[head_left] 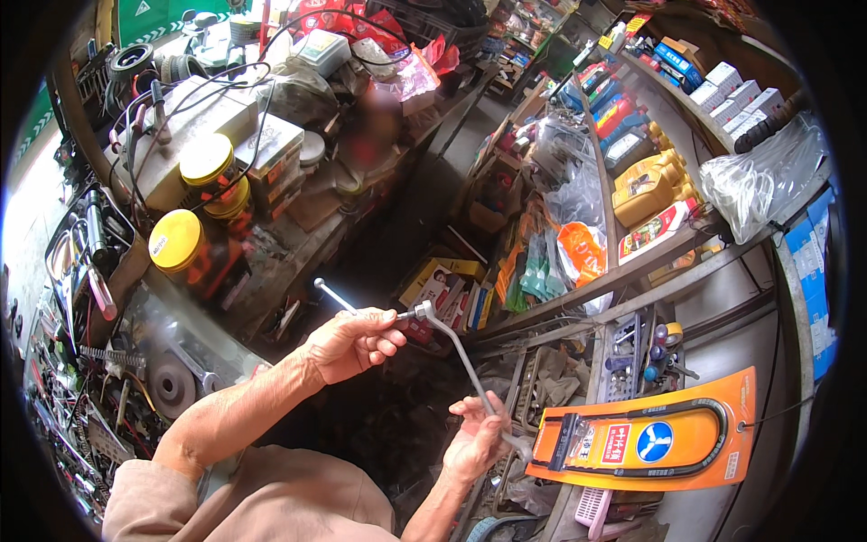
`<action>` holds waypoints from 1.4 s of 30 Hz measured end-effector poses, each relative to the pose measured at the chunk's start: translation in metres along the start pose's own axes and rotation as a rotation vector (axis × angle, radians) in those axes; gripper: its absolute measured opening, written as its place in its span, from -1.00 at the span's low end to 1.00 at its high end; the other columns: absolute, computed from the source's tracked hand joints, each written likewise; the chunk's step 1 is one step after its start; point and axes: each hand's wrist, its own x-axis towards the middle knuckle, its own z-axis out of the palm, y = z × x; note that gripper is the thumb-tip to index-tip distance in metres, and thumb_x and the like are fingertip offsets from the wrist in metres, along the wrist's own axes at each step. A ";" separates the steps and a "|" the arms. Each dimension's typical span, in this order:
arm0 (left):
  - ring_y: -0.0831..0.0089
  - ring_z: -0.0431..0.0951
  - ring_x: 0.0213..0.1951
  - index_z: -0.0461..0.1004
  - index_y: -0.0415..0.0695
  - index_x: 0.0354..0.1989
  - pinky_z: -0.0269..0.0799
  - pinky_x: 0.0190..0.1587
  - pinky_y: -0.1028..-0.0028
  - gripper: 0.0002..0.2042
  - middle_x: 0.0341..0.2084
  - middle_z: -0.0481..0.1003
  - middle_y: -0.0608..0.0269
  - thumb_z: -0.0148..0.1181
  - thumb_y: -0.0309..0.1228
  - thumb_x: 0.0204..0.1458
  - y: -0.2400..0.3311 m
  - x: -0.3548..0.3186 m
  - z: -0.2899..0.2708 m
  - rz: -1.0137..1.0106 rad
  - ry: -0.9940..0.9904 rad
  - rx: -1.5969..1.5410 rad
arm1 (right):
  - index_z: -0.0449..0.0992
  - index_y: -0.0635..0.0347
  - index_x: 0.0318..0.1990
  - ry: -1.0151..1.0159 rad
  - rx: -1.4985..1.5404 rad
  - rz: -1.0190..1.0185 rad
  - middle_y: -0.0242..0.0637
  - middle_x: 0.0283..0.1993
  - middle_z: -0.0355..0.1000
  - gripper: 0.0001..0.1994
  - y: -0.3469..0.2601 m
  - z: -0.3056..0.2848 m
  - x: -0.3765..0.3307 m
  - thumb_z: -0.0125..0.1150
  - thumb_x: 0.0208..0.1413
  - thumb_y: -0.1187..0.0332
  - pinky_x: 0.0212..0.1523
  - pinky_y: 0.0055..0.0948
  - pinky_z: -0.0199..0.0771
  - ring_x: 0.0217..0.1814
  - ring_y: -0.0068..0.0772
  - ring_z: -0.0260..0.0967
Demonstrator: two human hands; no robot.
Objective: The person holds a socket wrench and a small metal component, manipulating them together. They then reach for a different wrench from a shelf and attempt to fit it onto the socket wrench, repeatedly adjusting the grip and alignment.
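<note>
A silver, crank-shaped metal bar [462, 357] with an angled joint spans the space between my two hands. My left hand [355, 345] is closed, its thumb and fingers pinching a short dark piece beside the joint. From behind that hand a thin shiny rod [335, 294] with a rounded end sticks out to the upper left; whether it belongs to the bar is hidden. My right hand [474, 440] curls loosely about the lower part of the bar. Just right of it hangs an orange-carded U-shaped lock [722, 425], close to the bar's lower end.
Yellow-lidded jars [175, 240] and a stacked parts case [270, 149] crowd the left bench. A grinding disc [172, 384] lies among loose tools. On the right, shelves hold yellow oil jugs [646, 188], a clear plastic bag [759, 181] and a purple basket [621, 357].
</note>
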 end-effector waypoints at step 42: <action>0.51 0.58 -0.48 0.53 -0.25 -0.28 0.48 -0.42 0.59 -0.87 -0.49 0.57 0.16 0.21 -0.45 0.07 0.000 0.007 0.001 0.038 0.336 0.394 | 0.41 0.39 0.02 -0.029 -0.251 0.104 -0.17 -0.40 0.47 -0.68 0.000 0.001 -0.014 0.00 0.25 0.32 -0.59 -0.58 0.33 -0.54 -0.52 0.31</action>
